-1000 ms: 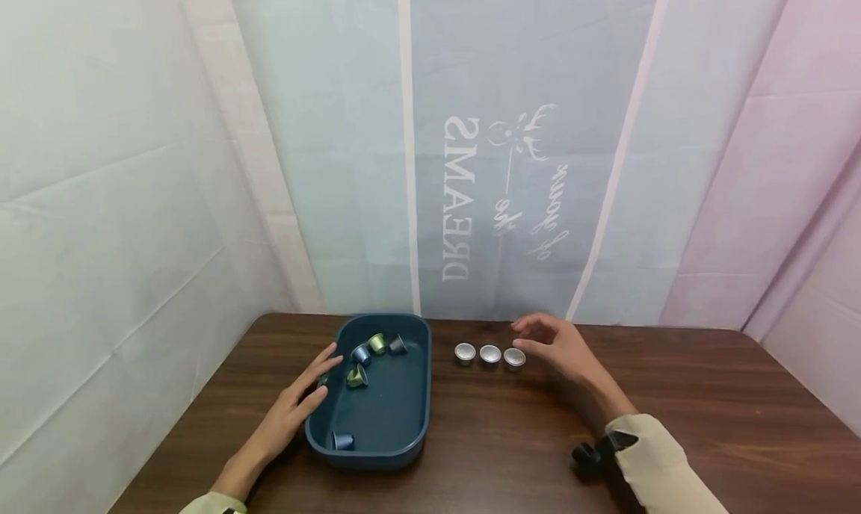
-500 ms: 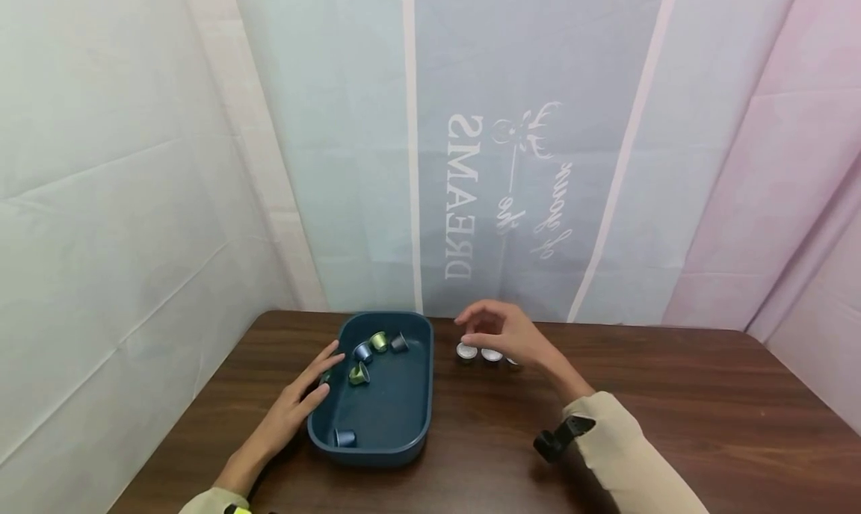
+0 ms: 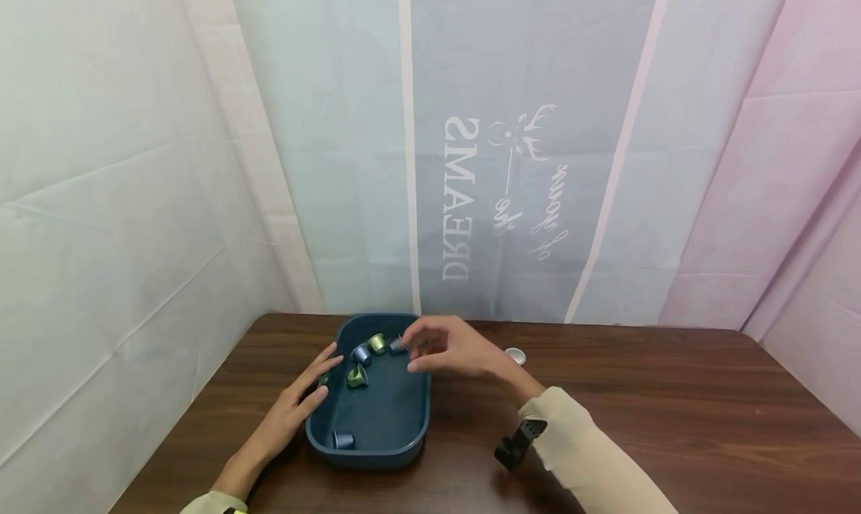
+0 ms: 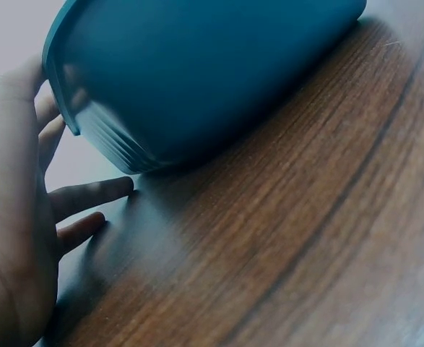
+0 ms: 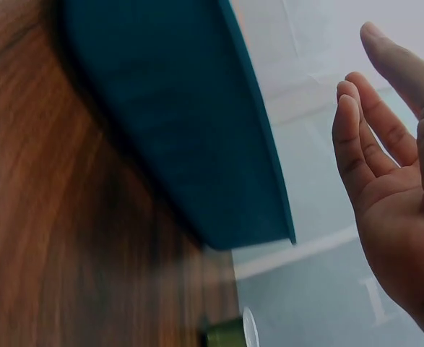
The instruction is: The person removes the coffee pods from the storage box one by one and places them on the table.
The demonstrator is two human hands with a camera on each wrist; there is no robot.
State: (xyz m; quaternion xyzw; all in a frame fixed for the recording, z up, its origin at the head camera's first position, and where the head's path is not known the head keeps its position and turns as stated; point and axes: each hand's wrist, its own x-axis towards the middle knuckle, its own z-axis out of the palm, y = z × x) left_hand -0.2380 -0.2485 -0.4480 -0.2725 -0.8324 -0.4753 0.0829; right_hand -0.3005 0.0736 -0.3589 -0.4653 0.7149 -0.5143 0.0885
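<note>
My left hand [image 3: 291, 406] touches the left rim of the blue-green bin [image 3: 425, 417], its fingers spread; in the left wrist view two fingers lie low beside the bin's end [image 4: 154, 72]. Over the bin's right rim hovers my right hand [image 3: 457, 347], fingers bent and apart, and the right wrist view shows nothing between them. Inside the bin are a blue capsule [image 3: 361, 354], green capsules [image 3: 377, 343] [image 3: 357, 376], a dark one [image 3: 395, 344] and another blue one [image 3: 343, 440]. One silver-lidded capsule [image 3: 515, 355] shows behind my right wrist.
The brown wooden table [image 3: 639, 379] extends to both sides of the bin. A printed cloth [image 3: 511, 290] hangs along its back edge. In the right wrist view, a green capsule [image 5: 226, 335] stands on the table beyond the bin's corner.
My right hand has moved left from beside the three silver-lidded capsules, across them, to above the bin's right rim, and it now hides two of them. My left hand keeps its place.
</note>
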